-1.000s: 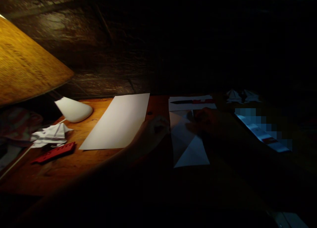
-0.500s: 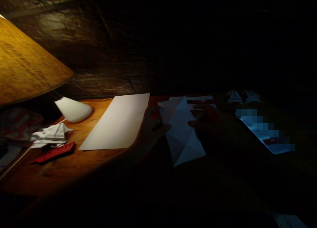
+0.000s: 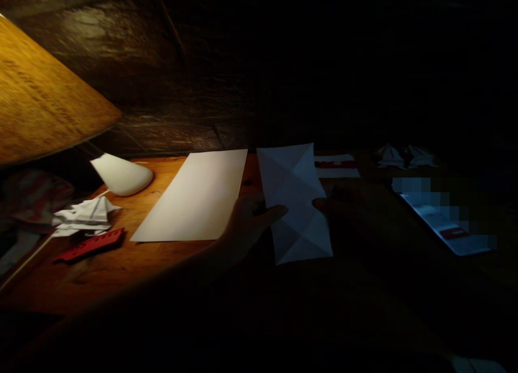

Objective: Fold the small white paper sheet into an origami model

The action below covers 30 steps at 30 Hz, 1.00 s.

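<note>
A creased sheet of paper (image 3: 297,192), with diagonal fold lines near its top and bottom ends, is held up between my two hands. My left hand (image 3: 253,216) grips its left edge, thumb on the near face and fingers behind. On the right edge my right hand (image 3: 338,203) pinches it the same way; only the thumb shows well, and the rest is in deep shadow. To the left of the creased sheet, a blank white sheet (image 3: 194,197) lies flat on the wooden table (image 3: 162,265). Part of a printed paper (image 3: 340,170) with a dark red band shows behind the creased sheet.
At left stand a lamp with a yellow shade (image 3: 48,97) and a white base (image 3: 121,176), a folded paper shape (image 3: 87,216) and a red notched object (image 3: 91,246). A lit phone (image 3: 437,222) lies right, two folded paper shapes (image 3: 390,157) behind it. A dark wall (image 3: 133,65) rises behind.
The creased sheet has been turned upright and flattened, its top edge now spread wide instead of tilted to a point. Both hands keep hold of its sides. The view has shifted slightly.
</note>
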Motion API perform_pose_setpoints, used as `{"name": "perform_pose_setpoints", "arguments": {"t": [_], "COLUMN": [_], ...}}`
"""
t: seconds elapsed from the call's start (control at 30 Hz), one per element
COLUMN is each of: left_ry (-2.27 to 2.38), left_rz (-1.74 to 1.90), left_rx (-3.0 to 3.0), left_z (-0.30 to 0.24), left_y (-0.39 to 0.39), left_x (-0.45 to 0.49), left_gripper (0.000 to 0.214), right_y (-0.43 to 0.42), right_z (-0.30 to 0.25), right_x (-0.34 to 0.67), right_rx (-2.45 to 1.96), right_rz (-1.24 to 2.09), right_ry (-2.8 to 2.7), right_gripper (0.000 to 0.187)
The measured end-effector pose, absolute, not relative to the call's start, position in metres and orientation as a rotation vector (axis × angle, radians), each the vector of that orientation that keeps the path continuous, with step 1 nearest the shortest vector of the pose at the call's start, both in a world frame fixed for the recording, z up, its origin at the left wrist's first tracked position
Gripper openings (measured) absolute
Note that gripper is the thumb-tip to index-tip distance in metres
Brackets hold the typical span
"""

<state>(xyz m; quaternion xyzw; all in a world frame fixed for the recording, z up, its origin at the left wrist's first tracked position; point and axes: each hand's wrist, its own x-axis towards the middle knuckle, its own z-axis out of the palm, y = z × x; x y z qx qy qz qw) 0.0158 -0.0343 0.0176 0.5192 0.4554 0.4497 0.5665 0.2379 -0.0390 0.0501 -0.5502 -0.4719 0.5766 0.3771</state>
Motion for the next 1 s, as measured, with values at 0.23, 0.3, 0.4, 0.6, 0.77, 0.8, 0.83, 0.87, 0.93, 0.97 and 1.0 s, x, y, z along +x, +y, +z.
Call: {"name": "perform_pose_setpoints", "arguments": {"t": [0.23, 0.3, 0.4, 0.6, 0.77, 0.8, 0.83, 0.87, 0.93, 0.97, 1.0], "left_ry": [1.116, 1.143, 1.147, 1.095, 1.085, 1.093, 1.098, 1.093, 1.051, 1.028, 1.012], "left_rz": [1.088, 1.103, 1.129, 1.149, 1.127, 1.122, 1.117, 1.114, 1.128, 1.134, 1.144], "left_rx": [1.342, 1.355, 1.364, 1.397, 1.408, 1.407, 1.404, 1.396, 1.369, 1.359, 1.357], "left_z": [0.0212, 0.0205, 0.0203, 0.0225, 0.0202, 0.0193, 0.0186, 0.0181, 0.0185, 0.0195, 0.021], "left_y": [-0.0315, -0.0305, -0.029, -0.0275, -0.0292, -0.0294, -0.0294, -0.0294, -0.029, -0.0288, -0.0287], "left_x": [0.0132, 0.0129, 0.0122, 0.0106, 0.0094, 0.0093, 0.0093, 0.0092, 0.0089, 0.0085, 0.0081], "left_gripper": [0.02, 0.019, 0.017, 0.012, 0.012, 0.012, 0.013, 0.013, 0.011, 0.011, 0.011], "right_y": [-0.0411, -0.041, -0.0415, -0.0406, -0.0429, -0.0439, -0.0448, -0.0455, -0.0455, -0.0446, -0.0432], "right_z": [0.0569, 0.0584, 0.0591, 0.0567, 0.058, 0.0584, 0.0587, 0.0589, 0.0582, 0.0574, 0.0561], "right_x": [0.2343, 0.2338, 0.2334, 0.2368, 0.2364, 0.2359, 0.2356, 0.2357, 0.2373, 0.2389, 0.2411], "right_rx": [-1.379, -1.432, -1.453, -1.407, -1.395, -1.399, -1.406, -1.418, -1.414, -1.399, -1.383], "right_rz": [1.367, 1.314, 1.318, 1.342, 1.375, 1.371, 1.354, 1.33, 1.243, 1.184, 1.131], "right_ry": [-1.309, -1.316, -1.299, -1.324, -1.375, -1.369, -1.362, -1.367, -1.444, -1.502, -1.56], "right_gripper": [0.005, 0.006, 0.005, 0.003, 0.005, 0.005, 0.005, 0.006, 0.011, 0.014, 0.016]}}
